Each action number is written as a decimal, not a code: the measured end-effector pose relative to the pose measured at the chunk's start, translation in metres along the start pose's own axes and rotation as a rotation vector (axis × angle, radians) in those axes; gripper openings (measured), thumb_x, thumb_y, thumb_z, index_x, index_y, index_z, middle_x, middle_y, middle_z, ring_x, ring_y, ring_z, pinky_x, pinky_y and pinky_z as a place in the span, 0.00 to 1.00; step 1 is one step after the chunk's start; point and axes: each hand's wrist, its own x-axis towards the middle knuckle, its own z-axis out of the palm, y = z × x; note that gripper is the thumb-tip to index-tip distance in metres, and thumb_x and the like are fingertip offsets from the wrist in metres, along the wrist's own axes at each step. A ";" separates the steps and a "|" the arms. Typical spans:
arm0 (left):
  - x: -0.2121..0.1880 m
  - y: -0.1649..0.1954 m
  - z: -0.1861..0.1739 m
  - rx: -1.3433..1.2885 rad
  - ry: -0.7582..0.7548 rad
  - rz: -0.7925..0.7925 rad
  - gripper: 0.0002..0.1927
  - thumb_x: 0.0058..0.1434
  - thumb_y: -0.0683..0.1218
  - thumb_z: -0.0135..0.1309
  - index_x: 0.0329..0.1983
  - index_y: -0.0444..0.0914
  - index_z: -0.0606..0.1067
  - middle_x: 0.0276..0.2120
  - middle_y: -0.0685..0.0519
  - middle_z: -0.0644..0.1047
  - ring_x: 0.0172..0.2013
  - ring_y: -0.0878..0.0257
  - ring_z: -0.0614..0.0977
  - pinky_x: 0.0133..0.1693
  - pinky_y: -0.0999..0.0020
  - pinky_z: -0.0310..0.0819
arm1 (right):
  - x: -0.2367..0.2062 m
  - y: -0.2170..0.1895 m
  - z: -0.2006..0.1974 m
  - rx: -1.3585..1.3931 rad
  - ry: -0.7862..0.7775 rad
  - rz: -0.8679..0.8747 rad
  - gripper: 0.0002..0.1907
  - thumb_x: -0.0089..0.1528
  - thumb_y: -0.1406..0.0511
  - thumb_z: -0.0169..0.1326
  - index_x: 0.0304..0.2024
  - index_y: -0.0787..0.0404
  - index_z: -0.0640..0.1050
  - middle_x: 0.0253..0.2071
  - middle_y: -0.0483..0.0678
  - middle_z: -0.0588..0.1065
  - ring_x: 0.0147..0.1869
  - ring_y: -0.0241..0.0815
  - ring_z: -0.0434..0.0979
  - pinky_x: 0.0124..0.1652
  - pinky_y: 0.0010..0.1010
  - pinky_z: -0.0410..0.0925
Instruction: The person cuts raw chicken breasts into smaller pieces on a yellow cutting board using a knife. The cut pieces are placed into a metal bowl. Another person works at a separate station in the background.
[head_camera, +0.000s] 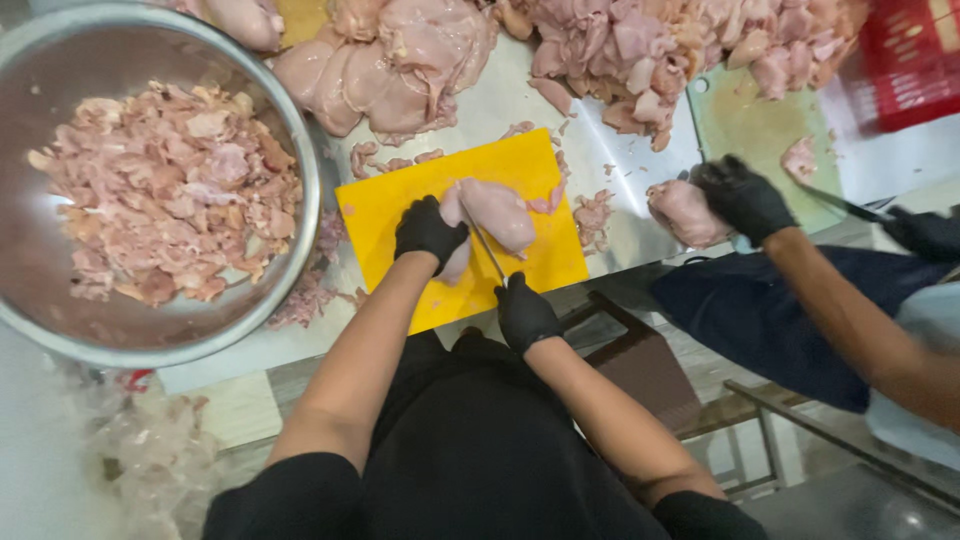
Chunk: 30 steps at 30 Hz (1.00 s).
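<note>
One steel bowl (300, 150) of chopped chicken sits far left; on one yellow board (385, 215), the gloved left hand (428, 232) grips a chicken breast (500, 212); the right hand (524, 315) clasps one knife (487, 252).

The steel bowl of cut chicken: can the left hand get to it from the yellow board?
Probably yes. The left hand holds a chicken piece on the yellow board, and the steel bowl sits right beside it, with only small scraps between.

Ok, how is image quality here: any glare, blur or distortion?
Head view: evenly lit; glare on the steel bowl rim and wet table; co-worker's gloved hand motion-blurred; own hands, left and right, sharp; wide-angle bending at edges.
</note>
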 end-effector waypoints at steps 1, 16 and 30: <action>0.000 0.003 -0.003 0.015 -0.029 -0.016 0.28 0.52 0.60 0.62 0.52 0.40 0.77 0.51 0.40 0.79 0.53 0.45 0.80 0.55 0.52 0.73 | 0.005 -0.004 0.005 0.016 0.054 -0.004 0.15 0.71 0.60 0.41 0.49 0.66 0.68 0.40 0.67 0.78 0.44 0.71 0.78 0.41 0.59 0.69; 0.013 -0.016 0.003 -0.298 -0.107 0.034 0.24 0.53 0.60 0.59 0.46 0.42 0.80 0.47 0.42 0.81 0.49 0.45 0.82 0.51 0.53 0.75 | 0.068 -0.064 -0.015 -0.061 -0.011 0.061 0.14 0.69 0.60 0.39 0.51 0.61 0.67 0.45 0.68 0.77 0.46 0.70 0.80 0.44 0.60 0.71; -0.038 -0.085 0.017 -0.654 -0.085 0.370 0.19 0.59 0.57 0.57 0.44 0.40 0.80 0.44 0.41 0.81 0.47 0.44 0.82 0.50 0.54 0.76 | 0.084 -0.046 -0.031 -0.079 -0.023 -0.052 0.22 0.68 0.55 0.45 0.58 0.62 0.63 0.45 0.69 0.77 0.46 0.71 0.79 0.44 0.61 0.69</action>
